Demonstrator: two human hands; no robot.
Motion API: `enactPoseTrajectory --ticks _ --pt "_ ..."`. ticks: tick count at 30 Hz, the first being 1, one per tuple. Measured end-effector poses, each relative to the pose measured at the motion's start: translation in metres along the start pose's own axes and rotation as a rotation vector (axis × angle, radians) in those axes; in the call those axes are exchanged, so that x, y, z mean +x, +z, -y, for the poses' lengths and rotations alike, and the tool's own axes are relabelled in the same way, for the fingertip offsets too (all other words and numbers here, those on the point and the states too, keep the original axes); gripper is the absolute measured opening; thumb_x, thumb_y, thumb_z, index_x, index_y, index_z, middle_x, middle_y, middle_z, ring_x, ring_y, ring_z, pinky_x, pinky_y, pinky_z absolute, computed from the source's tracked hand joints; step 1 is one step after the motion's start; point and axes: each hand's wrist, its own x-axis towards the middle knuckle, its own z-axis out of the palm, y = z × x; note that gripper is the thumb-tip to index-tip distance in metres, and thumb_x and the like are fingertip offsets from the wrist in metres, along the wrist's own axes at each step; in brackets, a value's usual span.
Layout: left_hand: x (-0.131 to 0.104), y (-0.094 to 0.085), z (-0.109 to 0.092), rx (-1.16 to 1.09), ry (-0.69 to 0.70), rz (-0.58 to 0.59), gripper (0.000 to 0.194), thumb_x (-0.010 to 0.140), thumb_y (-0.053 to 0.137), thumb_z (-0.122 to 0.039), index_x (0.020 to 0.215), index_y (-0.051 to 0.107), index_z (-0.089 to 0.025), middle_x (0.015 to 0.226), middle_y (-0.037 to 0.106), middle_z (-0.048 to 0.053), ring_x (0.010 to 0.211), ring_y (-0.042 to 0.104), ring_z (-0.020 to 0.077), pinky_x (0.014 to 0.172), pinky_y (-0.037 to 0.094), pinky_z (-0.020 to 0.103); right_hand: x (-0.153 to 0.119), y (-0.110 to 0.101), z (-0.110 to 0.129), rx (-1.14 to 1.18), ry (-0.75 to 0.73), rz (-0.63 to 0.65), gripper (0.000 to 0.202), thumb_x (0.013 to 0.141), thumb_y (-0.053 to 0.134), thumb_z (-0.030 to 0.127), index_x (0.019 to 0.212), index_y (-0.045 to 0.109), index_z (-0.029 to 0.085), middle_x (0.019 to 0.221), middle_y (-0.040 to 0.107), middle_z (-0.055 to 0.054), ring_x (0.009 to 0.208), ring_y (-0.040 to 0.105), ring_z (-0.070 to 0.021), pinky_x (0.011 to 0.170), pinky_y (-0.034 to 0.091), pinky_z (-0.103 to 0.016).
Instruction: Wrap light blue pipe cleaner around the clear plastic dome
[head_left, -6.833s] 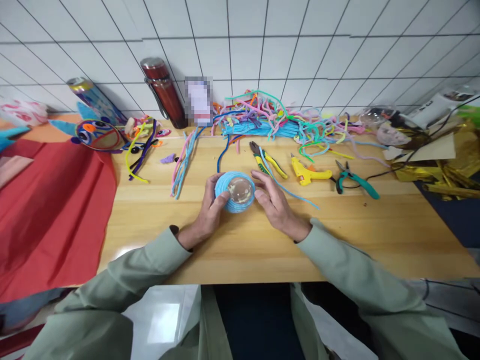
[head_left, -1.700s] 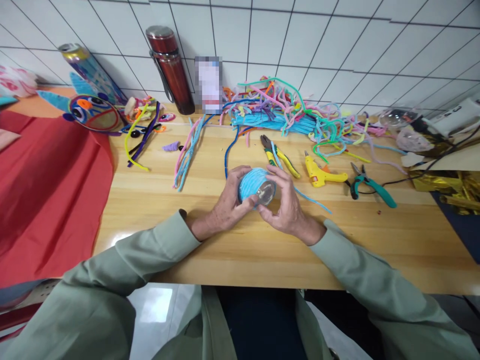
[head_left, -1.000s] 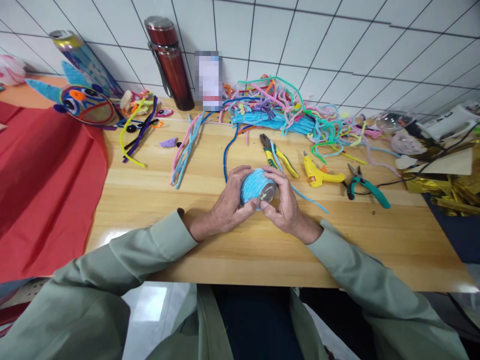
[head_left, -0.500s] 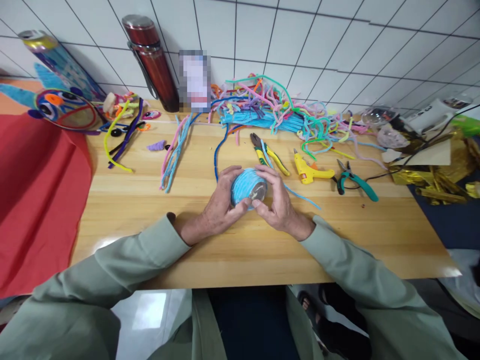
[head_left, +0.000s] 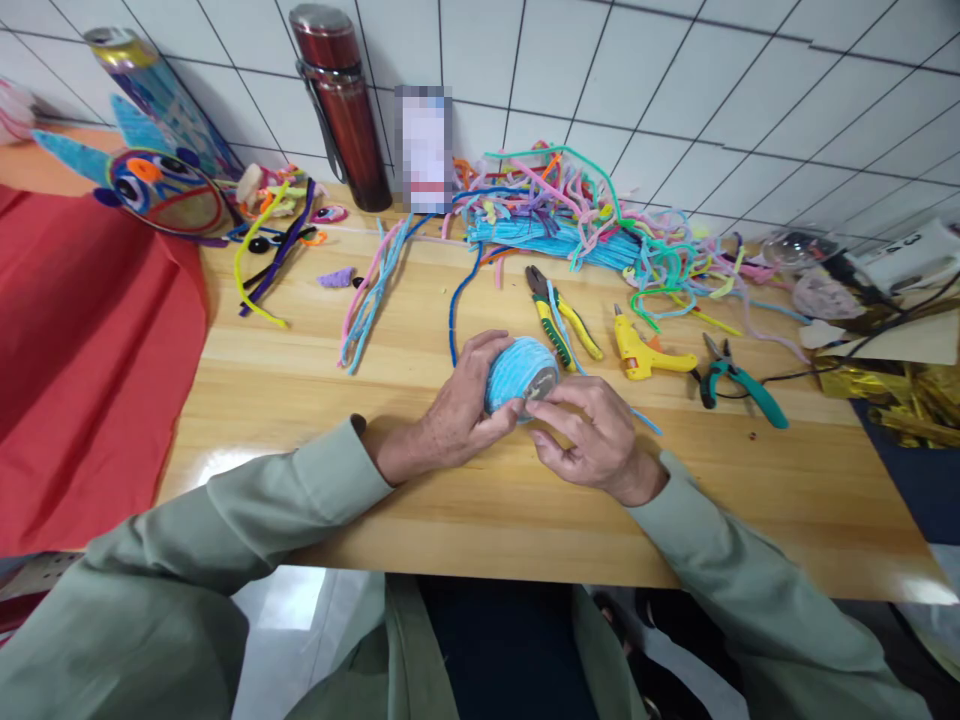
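My left hand (head_left: pixel 475 400) is wrapped round a ball of light blue pipe cleaners (head_left: pixel 517 370) from its left side. The ball has a bare greyish round end (head_left: pixel 543 382) tilted toward the right. A fingertip of my right hand (head_left: pixel 589 435) touches the lower edge of that end, while its thumb stands apart below, so the hand itself grips nothing. Just behind the ball lie yellow-green pliers (head_left: pixel 579 330), with a thin light blue pipe cleaner (head_left: pixel 559 312) across them.
A yellow glue gun (head_left: pixel 646 355) and teal pliers (head_left: pixel 750 392) lie to the right. Behind are a heap of coloured pipe cleaners (head_left: pixel 562 240), a phone (head_left: pixel 424 150) and a red thermos (head_left: pixel 341 110). Red cloth (head_left: pixel 90 380) and a fish-like craft piece (head_left: pixel 161 190) occupy the left.
My right hand has come off the ball's top and right side, down to the right, leaving a fingertip at the end. My left hand still holds the ball. The camera view has shifted.
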Motion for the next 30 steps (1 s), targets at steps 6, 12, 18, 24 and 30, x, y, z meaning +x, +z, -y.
enactPoseTrajectory --ticks 6,12,18,24,30 --pt "0.000 0.002 0.002 0.024 0.016 -0.006 0.065 0.108 0.057 -0.049 0.161 0.032 -0.022 0.156 0.046 0.022 0.152 0.046 0.0374 0.126 0.044 0.064 0.002 0.000 -0.001 0.012 0.006 0.005 0.041 0.093 0.073 0.019 0.133 0.070 0.026 0.104 0.077 -0.008 0.095 0.075 -0.0281 0.080 0.065 -0.045" --pt "0.000 0.000 0.002 0.024 0.027 0.007 0.066 0.108 0.059 -0.047 0.162 0.030 -0.023 0.156 0.045 0.022 0.152 0.045 0.0387 0.125 0.044 0.065 0.003 0.000 0.000 -0.002 0.017 0.016 0.042 0.093 0.073 0.019 0.134 0.069 0.027 0.104 0.076 -0.008 0.095 0.075 -0.0276 0.081 0.065 -0.045" --pt "0.001 -0.001 0.000 0.020 0.042 0.028 0.067 0.108 0.059 -0.045 0.163 0.028 -0.023 0.157 0.046 0.022 0.154 0.044 0.0398 0.127 0.041 0.067 0.002 0.000 -0.001 -0.005 0.005 0.022 0.042 0.093 0.074 0.020 0.134 0.069 0.026 0.104 0.076 -0.008 0.096 0.074 -0.0282 0.081 0.065 -0.046" --pt "0.000 0.001 0.001 0.034 0.051 0.014 0.067 0.109 0.057 -0.046 0.164 0.026 -0.023 0.158 0.045 0.022 0.154 0.044 0.0392 0.126 0.042 0.067 0.002 -0.001 0.001 -0.030 0.012 0.041 0.042 0.093 0.074 0.022 0.135 0.069 0.028 0.104 0.077 -0.008 0.096 0.074 -0.0284 0.082 0.064 -0.046" --pt "0.000 0.003 0.000 0.056 0.074 -0.007 0.066 0.110 0.055 -0.048 0.164 0.027 -0.022 0.157 0.044 0.023 0.153 0.044 0.0384 0.125 0.045 0.065 0.009 -0.003 0.009 -0.113 0.002 0.015 0.031 0.093 0.075 0.023 0.124 0.070 0.025 0.098 0.077 -0.009 0.089 0.075 -0.0277 0.075 0.063 -0.043"
